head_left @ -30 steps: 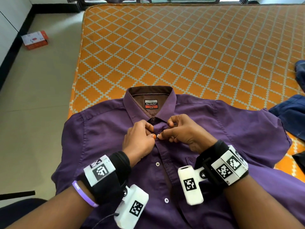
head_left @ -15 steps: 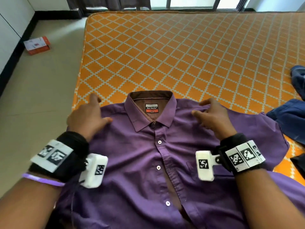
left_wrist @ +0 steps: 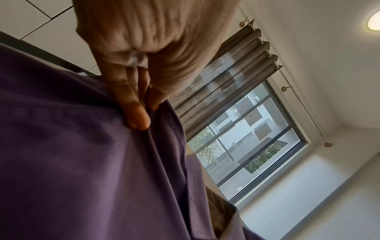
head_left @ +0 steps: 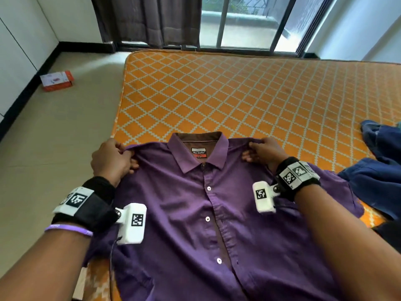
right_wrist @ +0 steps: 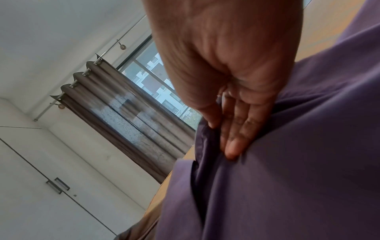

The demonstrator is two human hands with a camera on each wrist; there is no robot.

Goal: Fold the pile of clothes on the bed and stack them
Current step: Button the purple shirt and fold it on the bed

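Note:
A purple button-up shirt (head_left: 195,213) lies front up at the near end of the orange patterned bed (head_left: 238,94), collar pointing away from me. My left hand (head_left: 121,155) pinches the shirt's left shoulder seam. Thumb and fingers of that left hand (left_wrist: 141,113) clamp a fold of the purple cloth (left_wrist: 82,162). On the other side of the collar my right hand (head_left: 258,148) grips the right shoulder. In the right wrist view the right hand (right_wrist: 222,134) has its fingers curled into the purple fabric (right_wrist: 287,178). The shoulders look slightly raised off the bed.
Blue garments (head_left: 382,166) lie heaped at the bed's right edge. A small orange and white box (head_left: 57,80) sits on the floor to the left. A window with a dark curtain (head_left: 152,20) stands behind the bed's far end.
Both hands left the top button at the collar, moved apart to the shoulders, and now grip the shoulder seams. The head view has tilted up toward the window.

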